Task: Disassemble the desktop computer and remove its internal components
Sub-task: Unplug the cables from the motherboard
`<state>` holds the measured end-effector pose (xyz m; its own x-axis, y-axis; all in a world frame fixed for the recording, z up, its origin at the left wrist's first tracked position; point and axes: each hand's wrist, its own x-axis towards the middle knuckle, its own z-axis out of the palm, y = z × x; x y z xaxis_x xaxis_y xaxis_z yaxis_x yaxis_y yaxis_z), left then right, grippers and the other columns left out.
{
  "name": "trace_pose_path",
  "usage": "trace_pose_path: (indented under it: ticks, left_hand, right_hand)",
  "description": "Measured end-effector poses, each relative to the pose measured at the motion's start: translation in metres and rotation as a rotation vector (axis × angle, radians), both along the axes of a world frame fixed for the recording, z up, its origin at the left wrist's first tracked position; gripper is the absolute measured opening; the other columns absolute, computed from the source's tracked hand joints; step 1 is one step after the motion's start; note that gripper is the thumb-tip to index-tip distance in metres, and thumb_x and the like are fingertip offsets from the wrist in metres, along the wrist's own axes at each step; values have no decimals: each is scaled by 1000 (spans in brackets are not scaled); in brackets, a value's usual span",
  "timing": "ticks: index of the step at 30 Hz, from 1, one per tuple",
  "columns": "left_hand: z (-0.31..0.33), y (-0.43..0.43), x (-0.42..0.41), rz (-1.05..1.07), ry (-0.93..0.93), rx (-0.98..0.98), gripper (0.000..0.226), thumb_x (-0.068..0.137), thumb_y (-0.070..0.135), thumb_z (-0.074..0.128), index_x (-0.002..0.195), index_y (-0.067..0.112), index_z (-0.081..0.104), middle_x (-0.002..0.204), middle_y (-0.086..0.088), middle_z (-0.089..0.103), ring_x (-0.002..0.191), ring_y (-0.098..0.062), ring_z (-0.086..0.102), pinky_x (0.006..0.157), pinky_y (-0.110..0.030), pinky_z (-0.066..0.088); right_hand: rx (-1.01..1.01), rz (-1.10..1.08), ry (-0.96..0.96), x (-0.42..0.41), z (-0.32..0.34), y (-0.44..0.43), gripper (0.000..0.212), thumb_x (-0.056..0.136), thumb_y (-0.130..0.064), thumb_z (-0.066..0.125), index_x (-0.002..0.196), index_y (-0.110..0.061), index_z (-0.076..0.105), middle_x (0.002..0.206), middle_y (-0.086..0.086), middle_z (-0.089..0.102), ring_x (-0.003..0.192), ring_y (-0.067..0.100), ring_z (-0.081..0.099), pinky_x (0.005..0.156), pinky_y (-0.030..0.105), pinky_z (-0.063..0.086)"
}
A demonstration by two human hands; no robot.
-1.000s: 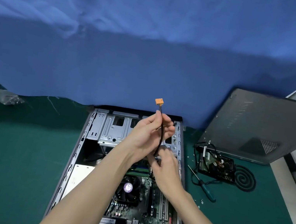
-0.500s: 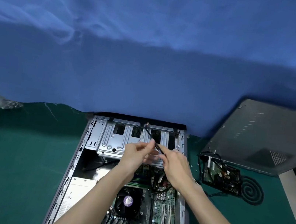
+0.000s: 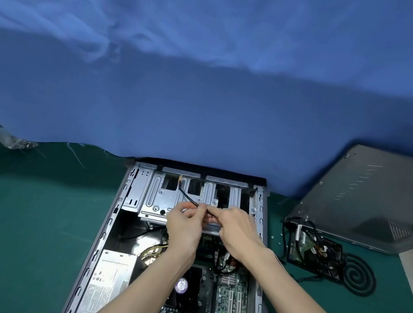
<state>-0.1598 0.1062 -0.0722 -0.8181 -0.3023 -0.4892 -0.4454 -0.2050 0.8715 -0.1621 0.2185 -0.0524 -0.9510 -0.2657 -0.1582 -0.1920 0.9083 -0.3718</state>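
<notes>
**Head view.** An open grey-steel desktop computer case (image 3: 106, 235) lies on its side on a dark green mat (image 3: 14, 220). Its far end reaches a blue cloth backdrop (image 3: 212, 76).

**Hands.** Both hands meet above the silver stamped-metal drive cage (image 3: 158, 197) at the far end of the case. The left hand (image 3: 183, 228) pinches a thin black cable (image 3: 187, 196) between thumb and curled fingertips. The right hand (image 3: 238, 231) pinches the same cable just beside it, fingers curled. From the left pinch the cable runs up and left to a small yellowish connector (image 3: 179, 178) over a cut-out of the cage. Whether it is plugged in cannot be told.

**Inside the case, nearer the viewer.**
- a silver box-shaped power supply (image 3: 110, 279) at left
- a black cooling fan with a purple centre label (image 3: 182, 285) beside the left forearm
- a green motherboard (image 3: 227, 308) at right

**Outside the case, at right.** A black drive unit tangled with cables (image 3: 317, 251) rests on the mat beside a black spiral coil (image 3: 359, 278). A dark grey side panel (image 3: 371, 198) is propped behind them.
</notes>
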Motion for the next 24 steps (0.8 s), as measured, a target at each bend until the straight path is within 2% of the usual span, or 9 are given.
trace_pose_path:
  ticks: [2, 5, 9, 11, 14, 18, 22, 24]
  left_hand:
    - [-1, -3, -3, 39, -15, 1, 14, 86, 12, 68, 82, 6, 56, 72, -18, 71, 75, -36, 70, 77, -43, 57]
    - [-4, -8, -12, 74, -55, 76, 15, 87, 8, 67, 90, -2, 56, 76, -25, 70, 68, -34, 68, 71, -41, 57]
    - [-5, -15, -23, 84, -73, 123, 13, 88, 5, 66, 87, -3, 54, 71, -24, 67, 56, -27, 62, 55, -29, 54]
    - [-5, -21, -32, 46, -100, 158, 13, 88, 5, 65, 83, -2, 55, 71, -23, 67, 57, -27, 62, 53, -30, 55]
    - [-3, -32, -46, -26, -147, 190, 13, 90, 5, 62, 91, -7, 57, 76, -23, 68, 58, -27, 63, 62, -37, 59]
    - [-6, -41, -50, -136, -95, -16, 14, 91, 9, 63, 91, -3, 57, 72, -21, 68, 56, -27, 63, 65, -44, 59]
    - [-14, -43, -36, -168, -16, -170, 14, 93, 12, 60, 87, 0, 57, 64, -20, 66, 45, -27, 61, 46, -35, 54]
    - [-18, -43, -29, -179, 39, -224, 15, 93, 13, 60, 87, 0, 57, 60, -16, 65, 42, -28, 60, 43, -34, 53]
  right_hand:
    - [-2, 9, -15, -5, 0, -5, 76, 82, 11, 43, 142, -35, 41, 89, 4, 61, 84, 23, 46, 70, 31, 34]
    - [-2, 4, -41, -14, -3, -11, 70, 83, 9, 44, 140, -33, 46, 101, 7, 69, 96, 27, 58, 74, 32, 40]
    - [1, -28, -72, -26, -8, -19, 45, 88, -1, 48, 122, -27, 61, 99, 9, 69, 96, 32, 60, 75, 35, 44]
    - [-5, -71, -80, -34, -10, -23, 31, 91, -8, 51, 118, -22, 62, 102, 13, 68, 98, 35, 60, 75, 36, 44]
    - [-37, -129, -93, -47, -11, -22, 18, 91, -13, 57, 109, -13, 56, 99, 13, 67, 95, 34, 61, 76, 37, 45]
    - [-118, -181, -143, -57, -17, -17, 14, 91, -20, 62, 91, -16, 49, 92, 10, 65, 88, 29, 58, 70, 34, 43]
    - [-217, -224, -121, -53, -24, -19, 16, 85, -25, 70, 81, -23, 54, 77, 0, 65, 83, 22, 57, 70, 32, 45]
    - [-317, -244, -98, -49, -26, -15, 14, 82, -30, 73, 81, -26, 61, 69, -8, 60, 85, 14, 49, 68, 29, 36]
